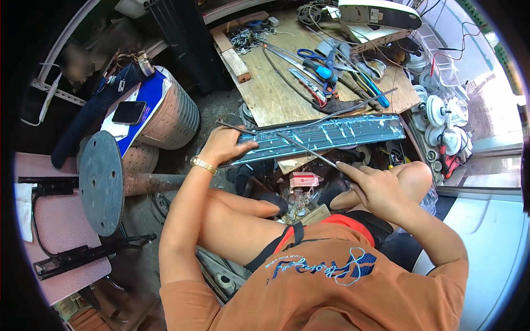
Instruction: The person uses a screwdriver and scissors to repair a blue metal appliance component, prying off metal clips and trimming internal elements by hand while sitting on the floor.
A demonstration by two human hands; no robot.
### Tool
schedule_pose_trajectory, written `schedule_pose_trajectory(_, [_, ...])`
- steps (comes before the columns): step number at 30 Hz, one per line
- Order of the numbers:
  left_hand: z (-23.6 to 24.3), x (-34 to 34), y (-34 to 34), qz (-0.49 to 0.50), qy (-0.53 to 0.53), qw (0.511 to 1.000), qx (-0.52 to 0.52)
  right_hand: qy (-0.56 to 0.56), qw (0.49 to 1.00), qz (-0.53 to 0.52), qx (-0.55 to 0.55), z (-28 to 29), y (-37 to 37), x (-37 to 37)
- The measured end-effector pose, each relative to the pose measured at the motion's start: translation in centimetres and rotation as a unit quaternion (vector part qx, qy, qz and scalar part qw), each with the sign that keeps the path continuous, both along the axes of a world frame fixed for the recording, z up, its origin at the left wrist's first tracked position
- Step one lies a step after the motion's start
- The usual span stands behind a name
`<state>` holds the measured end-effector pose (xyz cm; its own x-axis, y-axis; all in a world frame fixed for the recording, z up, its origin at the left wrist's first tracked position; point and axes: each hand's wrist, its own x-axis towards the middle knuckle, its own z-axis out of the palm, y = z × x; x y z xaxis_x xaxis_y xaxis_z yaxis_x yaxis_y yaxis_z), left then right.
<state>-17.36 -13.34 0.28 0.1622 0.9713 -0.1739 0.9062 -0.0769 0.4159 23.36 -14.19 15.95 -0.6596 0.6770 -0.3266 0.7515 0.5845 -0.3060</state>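
Note:
A long dark ribbed panel [359,132] with pale smears and scrapes lies across the near edge of the wooden workbench, over my knees. My left hand [227,144], with a gold watch or bracelet [204,164] at its wrist, grips the panel's left end. A thin dark rod or wire [353,106] runs along the panel's far side and past my left fingers. Between the fingers of my right hand [375,186] is a slim metal rod [309,150]. Its far end reaches the panel's ribbed surface; whether it touches, I cannot tell.
Scissors [312,54], a utility knife [309,85] and other hand tools crowd the workbench [270,94]. White round parts [436,113] are heaped at right. A phone [130,112] rests on a perforated metal drum [176,118] at left, near a round metal plate [100,182] on a post.

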Motion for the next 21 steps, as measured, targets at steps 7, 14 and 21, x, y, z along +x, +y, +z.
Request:
schedule_pose_trajectory(7, [-1.5,0.0,0.8,0.030,0.002,0.999,-0.018,-0.041,0.998,-0.024,0.046,-5.2,-1.9,0.4])
schedule_pose_trajectory(14, [0.4,0.9,1.7,0.064,-0.007,0.995,-0.072,0.068,0.993,-0.065,0.071,-12.3,-2.7,2.4])
schedule_pose_trajectory(21, [0.1,0.7,1.2,0.044,0.017,0.998,-0.039,0.152,0.985,-0.053,0.055,-18.8,-2.1,4.3])
